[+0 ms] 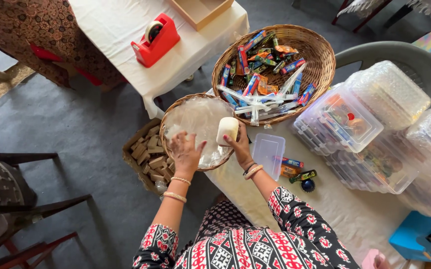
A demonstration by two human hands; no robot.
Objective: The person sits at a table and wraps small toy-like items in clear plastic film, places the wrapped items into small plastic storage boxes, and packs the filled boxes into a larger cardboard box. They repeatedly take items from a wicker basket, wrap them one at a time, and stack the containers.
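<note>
Over table (pixel 325 209), right hand (pixel 239 144) half-hides cream bar (pixel 227 129); basket (pixel 175 112) contents unclear.

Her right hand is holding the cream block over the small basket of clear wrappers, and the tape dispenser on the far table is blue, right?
Not quite: the head view shows the tape dispenser is red. The rest holds: the right hand holds the cream block over the small basket.

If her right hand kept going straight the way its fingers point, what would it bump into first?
The right hand, holding a pale rounded block, points up the picture. Past the small basket rim it would probably meet the big wicker basket of bright packets, though depth is unclear.
</note>
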